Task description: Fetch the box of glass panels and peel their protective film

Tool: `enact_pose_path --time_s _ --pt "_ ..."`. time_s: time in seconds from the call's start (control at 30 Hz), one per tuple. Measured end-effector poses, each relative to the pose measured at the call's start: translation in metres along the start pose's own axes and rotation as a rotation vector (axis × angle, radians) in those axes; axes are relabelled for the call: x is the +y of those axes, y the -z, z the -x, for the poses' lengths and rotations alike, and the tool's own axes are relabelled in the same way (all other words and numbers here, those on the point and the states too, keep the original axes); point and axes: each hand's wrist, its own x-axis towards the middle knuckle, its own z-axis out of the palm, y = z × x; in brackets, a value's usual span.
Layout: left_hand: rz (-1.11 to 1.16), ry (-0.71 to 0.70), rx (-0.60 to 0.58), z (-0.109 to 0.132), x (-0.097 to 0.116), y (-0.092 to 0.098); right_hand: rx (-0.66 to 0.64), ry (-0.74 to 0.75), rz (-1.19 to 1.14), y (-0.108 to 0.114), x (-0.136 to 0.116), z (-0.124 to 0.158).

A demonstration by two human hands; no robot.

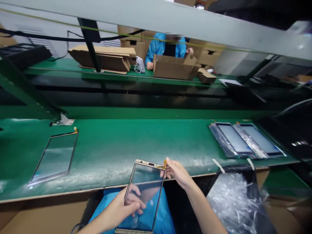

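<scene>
Head camera looks down on a glass panel (148, 182) held clear of the table (117, 146), just off its near edge and tilted up toward the viewer. The left hand (122, 208) grips the panel's lower left edge, its fingers (136, 206) curled round the glass, thumb in front and the others showing through it. The right hand (176, 172) is at the upper right corner, where its fingers (168, 167) are pressed together in a pinch on a small orange tab (165, 162) sticking out of the frame.

As for progress, this looks like one piece in the middle of its handling. The tab is gripped, yet no film or layer can be seen lifting from the glass, so the step seems barely begun.

Well to the left of the fingers, a single panel (55, 157) lies flat on the table. Well to the right and a little beyond them lie two stacks (234, 139) of similar panels, side by side. Which of these are finished and which wait cannot be told from here; going by the stacks, a good many pieces are in play.

Below the right fingers and off the table's edge sits a crumpled plastic bag (234, 201). Far beyond, across a second bench, a person (158, 48) in blue works at a cardboard box (173, 66).
</scene>
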Motion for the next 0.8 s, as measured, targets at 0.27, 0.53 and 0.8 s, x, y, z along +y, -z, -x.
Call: enact_pose_path --time_s 0.27,0.53,0.8 --pt "-0.080 -0.052 -0.045 -0.006 0.029 0.009 0.011 0.116 0.211 0.004 -0.015 0.015" --pt "-0.083 -0.092 -0.143 -0.004 0.051 0.021 0.207 0.278 0.454 0.003 -0.002 0.022" --pt "-0.423 -0.038 -0.257 0.006 0.080 0.031 0.012 0.682 0.967 -0.017 -0.056 0.026"
